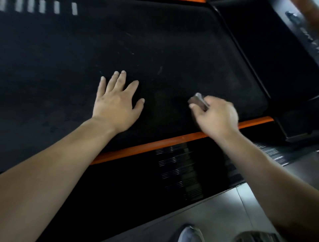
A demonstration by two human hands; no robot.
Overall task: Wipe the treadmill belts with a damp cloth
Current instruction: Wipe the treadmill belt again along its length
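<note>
Two hands (117, 105) (216, 116), one treadmill belt (155, 43), one cloth (198, 101), two orange strips (172, 140) (193, 0), one grey shoe (189, 234)

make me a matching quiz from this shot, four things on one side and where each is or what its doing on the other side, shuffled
Column 1
1. left hand
2. right hand
3. orange strip
4. shoe

Column 2
A. runs along the near edge of the belt
B. sits at the picture's bottom edge
C. lies flat on the belt, fingers spread
D. grips a small, blurred cloth

Pairs: 1-C, 2-D, 3-A, 4-B
</note>
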